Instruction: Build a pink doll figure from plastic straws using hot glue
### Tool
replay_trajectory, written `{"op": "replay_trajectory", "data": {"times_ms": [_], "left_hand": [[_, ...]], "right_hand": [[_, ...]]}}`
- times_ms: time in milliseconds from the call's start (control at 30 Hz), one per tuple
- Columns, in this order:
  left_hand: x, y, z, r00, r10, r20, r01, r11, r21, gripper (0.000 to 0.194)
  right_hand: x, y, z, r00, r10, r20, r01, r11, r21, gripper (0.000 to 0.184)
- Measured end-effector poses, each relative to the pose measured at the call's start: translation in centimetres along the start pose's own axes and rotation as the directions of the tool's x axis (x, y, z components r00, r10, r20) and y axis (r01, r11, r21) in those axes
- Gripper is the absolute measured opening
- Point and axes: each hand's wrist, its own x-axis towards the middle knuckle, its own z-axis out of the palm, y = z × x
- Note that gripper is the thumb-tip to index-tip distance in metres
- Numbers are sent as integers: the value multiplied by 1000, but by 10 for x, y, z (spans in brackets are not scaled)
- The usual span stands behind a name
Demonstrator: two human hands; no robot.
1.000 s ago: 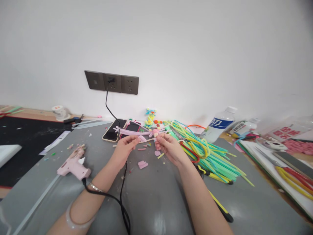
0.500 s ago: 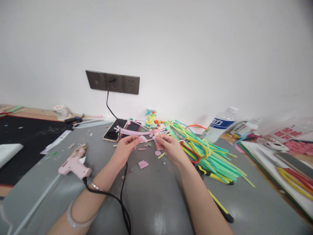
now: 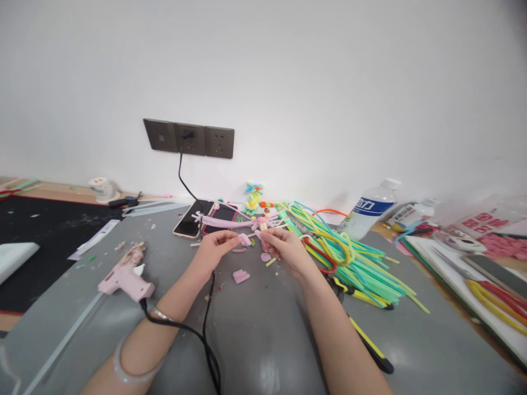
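Between finger and thumb of my left hand [image 3: 216, 249] is a small pink pipe-cleaner piece [image 3: 245, 240]. My right hand [image 3: 286, 249], a short gap away, pinches another small pale-pink piece [image 3: 258, 234], partly covered by the fingers. Just beyond both hands, a bundle of pink pipe cleaners [image 3: 226, 222] lies on the grey table [image 3: 263, 334]. Nearer to me are a folded pink piece [image 3: 241, 276] and a round pink piece [image 3: 265, 257].
A pink glue gun [image 3: 127, 280] with a black cord lies at left. Behind my left hand is a phone [image 3: 192, 219]. Green and yellow pipe cleaners [image 3: 366, 263] spread at right, near a leaning bottle [image 3: 373, 211]. A yellow-and-black tool [image 3: 373, 351] lies beside my right forearm.
My left hand has shifted slightly right with its pink piece, which has turned and now sits closer to my right fingers. The right hand stays nearly in place, still pinching.
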Motion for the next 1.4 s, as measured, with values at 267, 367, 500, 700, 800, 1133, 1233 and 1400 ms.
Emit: {"op": "replay_trajectory", "data": {"times_ms": [267, 367, 500, 700, 800, 1133, 1233, 1400], "left_hand": [[-2, 4, 0, 999, 31, -17, -28, 989, 145, 26], [-1, 1, -2, 999, 47, -16, -44, 983, 180, 25], [1, -1, -4, 998, 52, -19, -47, 979, 196, 24], [1, -2, -4, 998, 56, -14, -53, 983, 176, 23], [0, -1, -2, 999, 48, -23, -44, 987, 157, 23], [0, 0, -1, 998, 42, -38, -37, 992, 120, 23], [-1, 2, 1, 998, 32, -52, -26, 994, 103, 23], [-1, 2, 1, 998, 37, -55, -31, 994, 109, 26]], "right_hand": [[1, 5, 9, 996, -64, -62, 62, 998, -27, 41], [1, 8, 13, 991, -123, -48, 120, 991, -61, 37], [2, 10, 15, 974, -223, -23, 219, 968, -121, 33], [2, 12, 20, 960, -277, -41, 266, 948, -175, 30], [1, 12, 21, 946, -321, -50, 304, 928, -214, 29], [-2, 12, 23, 934, -353, -54, 330, 912, -243, 25], [-2, 12, 24, 929, -367, -54, 343, 905, -252, 26], [-3, 14, 27, 921, -385, -58, 360, 899, -251, 27]]}}
